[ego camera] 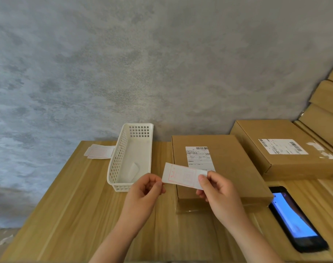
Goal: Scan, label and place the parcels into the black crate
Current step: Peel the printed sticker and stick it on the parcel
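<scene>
Both hands meet at centre frame over a white label (181, 176) with red print — the right hand (215, 188) pinches its right end between thumb and curled fingers, while the left hand (145, 188) pinches at the left corner, apparently picking the sticker away from its backing. It is held just above the near parcel (218, 168), a flat brown box lying right of centre with a shipping label (199, 157) already on its lid, so the new sticker has only a short drop to its target. A second parcel (283, 149) waits at the right, touching a stack of more cardboard boxes (326, 103) at the frame's edge. The white basket (120, 156) left of centre holds a curl of peeled backing — handy for scraps. Spare labels (100, 151) lie beyond it. A phone (296, 219) with a lit blue screen rests lower right. No black crate is in view. All this sits on a pale wooden table (67, 205) against a mottled grey wall (124, 63).
</scene>
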Available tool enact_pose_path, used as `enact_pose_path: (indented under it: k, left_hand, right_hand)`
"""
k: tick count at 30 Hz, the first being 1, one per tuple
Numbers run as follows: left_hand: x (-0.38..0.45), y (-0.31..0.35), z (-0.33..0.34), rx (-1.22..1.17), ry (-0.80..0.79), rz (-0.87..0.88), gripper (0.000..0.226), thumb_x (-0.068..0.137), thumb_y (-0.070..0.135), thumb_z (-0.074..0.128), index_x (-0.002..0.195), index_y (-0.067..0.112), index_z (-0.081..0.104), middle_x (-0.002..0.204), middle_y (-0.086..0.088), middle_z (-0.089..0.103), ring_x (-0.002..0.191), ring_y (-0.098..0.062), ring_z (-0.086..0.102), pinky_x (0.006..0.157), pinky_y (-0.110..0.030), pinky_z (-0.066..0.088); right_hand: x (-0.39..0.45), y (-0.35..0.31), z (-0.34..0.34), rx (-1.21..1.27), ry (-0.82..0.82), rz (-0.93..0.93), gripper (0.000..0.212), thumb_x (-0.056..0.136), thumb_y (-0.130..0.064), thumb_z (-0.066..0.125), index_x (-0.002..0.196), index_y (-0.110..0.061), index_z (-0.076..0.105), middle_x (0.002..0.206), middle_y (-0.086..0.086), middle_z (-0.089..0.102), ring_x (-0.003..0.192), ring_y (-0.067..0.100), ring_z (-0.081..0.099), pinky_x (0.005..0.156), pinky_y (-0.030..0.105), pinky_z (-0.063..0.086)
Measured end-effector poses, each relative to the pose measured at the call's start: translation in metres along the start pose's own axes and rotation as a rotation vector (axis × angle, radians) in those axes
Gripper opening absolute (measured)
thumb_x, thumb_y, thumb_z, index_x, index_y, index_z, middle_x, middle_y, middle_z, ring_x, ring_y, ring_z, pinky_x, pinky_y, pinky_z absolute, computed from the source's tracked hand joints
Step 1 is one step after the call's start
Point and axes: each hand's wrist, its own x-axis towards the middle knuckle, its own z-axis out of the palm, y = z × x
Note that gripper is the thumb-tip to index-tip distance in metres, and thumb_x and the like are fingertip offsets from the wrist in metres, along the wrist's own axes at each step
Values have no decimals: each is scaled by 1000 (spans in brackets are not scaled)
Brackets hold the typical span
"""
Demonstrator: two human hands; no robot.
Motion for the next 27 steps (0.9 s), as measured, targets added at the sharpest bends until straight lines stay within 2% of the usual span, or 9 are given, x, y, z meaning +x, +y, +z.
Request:
enact_pose_path:
  k: [4, 6, 11, 14, 16, 18, 20, 23, 27]
  left_hand:
    - [3, 1, -2, -5, 17, 21, 19, 98, 16, 55, 86, 16, 69, 78, -2, 69, 73, -8, 61, 71, -23, 52]
    - [7, 2, -5, 0, 19, 39, 21, 99, 15, 53, 85, 12, 69, 79, 0, 70, 73, -4, 63, 67, -19, 51]
    - [13, 4, -11, 31, -11, 43, 22, 99, 15, 54, 84, 11, 69, 77, 3, 71, 73, -3, 64, 67, -19, 50]
    - [14, 2, -14, 58, -19, 13, 19, 98, 18, 56, 87, 13, 71, 79, 0, 72, 75, -6, 66, 71, -23, 53]
    - [14, 3, -16, 69, -28, -6, 19, 98, 17, 57, 87, 12, 71, 80, -2, 74, 78, -8, 69, 74, -25, 55]
    - [13, 6, -17, 94, -47, -4, 20, 98, 15, 56, 86, 10, 71, 78, -2, 74, 79, -8, 70, 76, -26, 56]
    - [11, 8, -17, 123, -66, 0, 21, 98, 14, 56, 84, 9, 71, 76, 0, 74, 78, -9, 70, 77, -31, 57]
    - [9, 12, -18, 136, -78, -22, 21, 98, 14, 56, 83, 9, 71, 75, 1, 75, 80, -19, 70, 81, -42, 57]
    - [6, 15, -18, 157, -84, -36, 20, 97, 14, 57, 84, 9, 71, 77, 3, 75, 82, -22, 70, 82, -47, 55]
  right_hand:
    - [1, 3, -4, -61, -40, -15, 17, 100, -22, 54, 95, -20, 70, 76, -5, 69, 70, 8, 64, 61, 18, 47]
    - [1, 4, -5, -89, -84, -23, 17, 100, -23, 54, 98, -22, 70, 78, -6, 70, 72, 7, 64, 64, 19, 49]
    - [2, 5, -8, -143, -124, -36, 18, 99, -28, 56, 91, -21, 70, 83, -2, 71, 74, 11, 66, 69, 33, 56]
    - [4, 4, -11, -166, -160, -54, 30, 95, -40, 55, 87, -14, 69, 80, 2, 71, 73, 15, 65, 73, 41, 55]
    - [4, 3, -12, -174, -183, -53, 32, 95, -42, 54, 84, -15, 68, 78, -1, 70, 74, 13, 65, 71, 35, 56]
    - [3, 3, -13, -179, -200, -50, 26, 98, -34, 56, 79, -19, 66, 75, -4, 69, 75, 10, 65, 69, 25, 53]
    - [3, 1, -14, -187, -204, -60, 26, 98, -29, 56, 74, -23, 64, 71, -6, 68, 73, 8, 64, 68, 19, 50]
    - [2, 0, -14, -185, -206, -59, 26, 98, -27, 56, 74, -25, 64, 71, -6, 68, 73, 7, 63, 67, 19, 50]
    - [2, -1, -15, -201, -212, -62, 25, 98, -28, 56, 75, -24, 64, 72, -5, 68, 74, 9, 64, 69, 25, 51]
